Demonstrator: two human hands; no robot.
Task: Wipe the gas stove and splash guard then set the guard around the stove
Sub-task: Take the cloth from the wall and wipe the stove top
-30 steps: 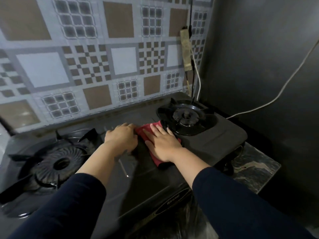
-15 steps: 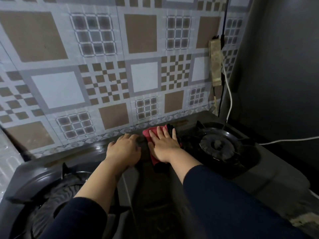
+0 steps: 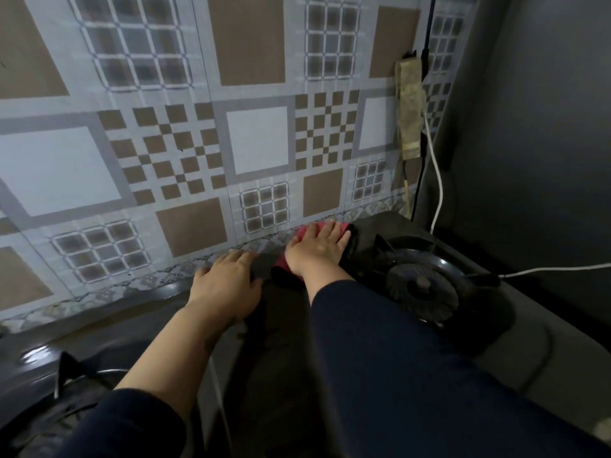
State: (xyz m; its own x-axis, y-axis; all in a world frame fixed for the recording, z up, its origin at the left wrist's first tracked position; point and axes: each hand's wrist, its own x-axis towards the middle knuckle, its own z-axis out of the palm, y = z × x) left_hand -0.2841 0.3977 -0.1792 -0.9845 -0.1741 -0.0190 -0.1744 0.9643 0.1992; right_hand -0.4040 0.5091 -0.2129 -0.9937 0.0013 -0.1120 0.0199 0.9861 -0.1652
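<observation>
Red cloth (image 3: 305, 232) now reaches the gas stove (image 3: 281, 325) rear edge; your right hand (image 3: 315, 249) presses flat on it, left hand (image 3: 226, 282) flat, empty: stove wiping continues.

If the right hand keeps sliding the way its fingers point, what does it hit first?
Most likely the patterned splash guard: the right hand, flat on the red cloth, already has its fingers near its base.

A tiled wall (image 3: 258, 143) patterned in brown, white and grey squares meets a dark grey side wall (image 3: 535, 127), dimly lit.
</observation>
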